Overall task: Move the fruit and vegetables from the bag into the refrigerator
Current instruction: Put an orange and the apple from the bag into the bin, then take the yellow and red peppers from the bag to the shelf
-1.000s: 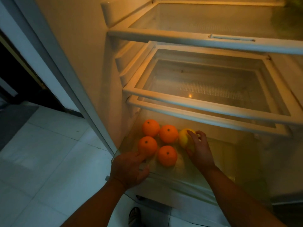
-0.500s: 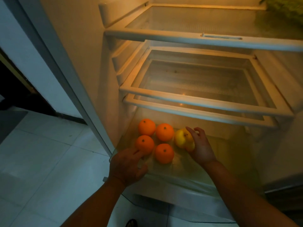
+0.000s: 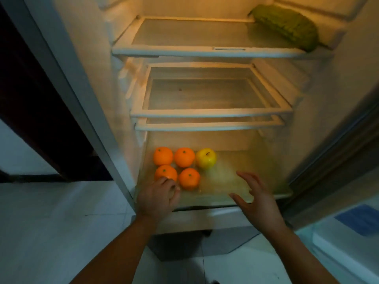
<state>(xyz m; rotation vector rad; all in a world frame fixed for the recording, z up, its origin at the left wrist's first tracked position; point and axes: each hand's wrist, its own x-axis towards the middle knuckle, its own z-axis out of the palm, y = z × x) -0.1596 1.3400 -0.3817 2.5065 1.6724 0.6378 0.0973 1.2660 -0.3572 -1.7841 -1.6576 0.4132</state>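
Note:
Several oranges (image 3: 184, 157) lie in two rows at the left of the refrigerator's bottom drawer (image 3: 264, 194). A yellow apple (image 3: 206, 158) rests beside them, at the right end of the back row. My left hand (image 3: 156, 196) grips the drawer's front left rim, just in front of the near-left orange (image 3: 165, 172). My right hand (image 3: 254, 198) hovers open over the drawer's front right, fingers spread, holding nothing and apart from the apple. A green leafy vegetable (image 3: 287, 25) lies on the top shelf at the back right. The bag is out of view.
Two glass shelves (image 3: 211, 112) sit above the drawer, the upper one (image 3: 205, 52) bearing only the green vegetable. The refrigerator's left wall edge (image 3: 82, 103) borders a white tiled floor (image 3: 51, 222). A white and blue object (image 3: 348, 232) is at the lower right.
My right hand has let go of the yellow apple and pulled back toward the drawer's front right. The apple stays beside the oranges. The view has tilted up, showing the top shelf.

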